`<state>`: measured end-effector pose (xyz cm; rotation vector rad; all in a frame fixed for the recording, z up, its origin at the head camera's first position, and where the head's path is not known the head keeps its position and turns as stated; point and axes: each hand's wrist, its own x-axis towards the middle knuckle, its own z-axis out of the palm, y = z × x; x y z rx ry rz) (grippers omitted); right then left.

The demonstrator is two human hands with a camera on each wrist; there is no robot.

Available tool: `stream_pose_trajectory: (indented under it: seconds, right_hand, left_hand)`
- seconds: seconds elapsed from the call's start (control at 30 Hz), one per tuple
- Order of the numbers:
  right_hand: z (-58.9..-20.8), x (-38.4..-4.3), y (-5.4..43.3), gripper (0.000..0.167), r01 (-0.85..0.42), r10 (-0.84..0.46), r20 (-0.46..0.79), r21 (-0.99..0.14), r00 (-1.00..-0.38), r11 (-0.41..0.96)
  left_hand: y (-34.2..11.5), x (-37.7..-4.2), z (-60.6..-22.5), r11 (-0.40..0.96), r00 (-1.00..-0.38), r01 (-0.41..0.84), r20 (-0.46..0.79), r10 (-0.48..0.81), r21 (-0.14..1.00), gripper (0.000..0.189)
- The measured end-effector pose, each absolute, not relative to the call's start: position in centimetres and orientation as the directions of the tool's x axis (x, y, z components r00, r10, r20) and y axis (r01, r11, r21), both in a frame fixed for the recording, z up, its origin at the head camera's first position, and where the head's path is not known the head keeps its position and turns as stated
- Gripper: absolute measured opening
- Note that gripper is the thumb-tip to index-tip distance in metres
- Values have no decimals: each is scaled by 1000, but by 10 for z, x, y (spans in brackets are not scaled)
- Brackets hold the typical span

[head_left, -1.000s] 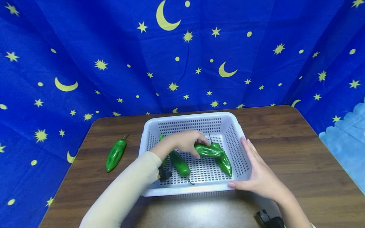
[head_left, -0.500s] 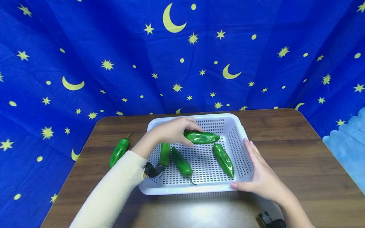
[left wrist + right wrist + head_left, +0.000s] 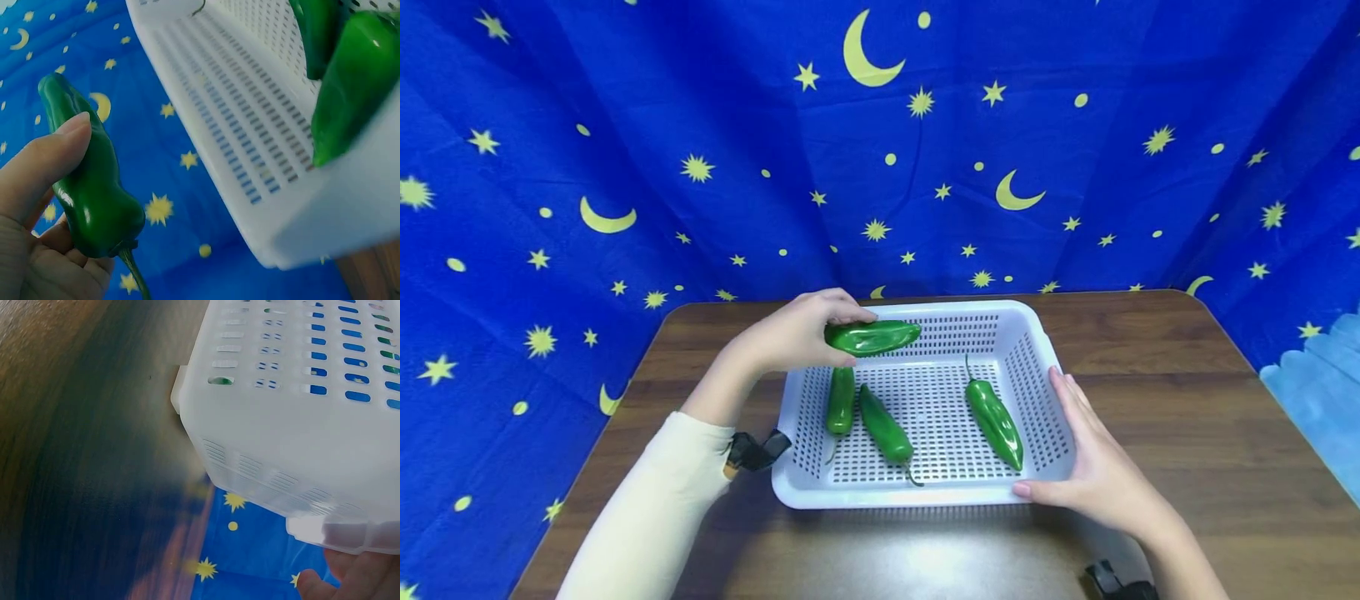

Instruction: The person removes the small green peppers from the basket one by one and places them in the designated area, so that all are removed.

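Observation:
My left hand (image 3: 801, 333) grips a green pepper (image 3: 880, 337) over the back left rim of a white perforated basket (image 3: 940, 497). In the left wrist view, thumb and fingers pinch the held pepper (image 3: 97, 181), its stem pointing down. Three more peppers lie in the basket: one (image 3: 841, 402) along the left wall, a darker one (image 3: 886, 429) beside it, and one (image 3: 995, 425) at the right. My right hand (image 3: 1097, 467) holds the basket's front right corner, thumb on the front rim and fingers along the right side. In the right wrist view, its fingertips (image 3: 362, 575) show beneath the rim.
The basket stands on a brown wooden table (image 3: 1187, 417). Behind and beside the table hangs a blue cloth (image 3: 760, 150) with yellow moons and stars. A black strap device (image 3: 756, 452) sits on my left wrist, another (image 3: 1116, 581) on my right.
My left hand has lifted a pepper off the one at the right and carried it left. The pepper left of the basket is now hidden behind my left arm. My right hand stays put.

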<state>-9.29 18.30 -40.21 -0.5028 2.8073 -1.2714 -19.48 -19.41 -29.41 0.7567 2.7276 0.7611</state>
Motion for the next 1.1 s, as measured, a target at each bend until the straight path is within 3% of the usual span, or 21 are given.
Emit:
stream_pose_trajectory:
  seconds: [0.27, 0.47, 1.1]
  right_hand:
    - [-404, -92, 183, 137, -285, -301, 115, -735, -947, 616]
    - [-403, -92, 184, 137, -301, -305, 132, -733, -943, 611]
    - [-402, -92, 184, 138, -314, -311, 140, -714, -940, 626]
  left_hand:
    - [-247, -177, -289, 828, -945, 282, -10, 328, 485, 58]
    - [-272, -166, -299, 852, -981, 153, -26, 191, 500, 59]
    - [-296, -136, -375, 848, -984, -152, 0, -176, 508, 62]
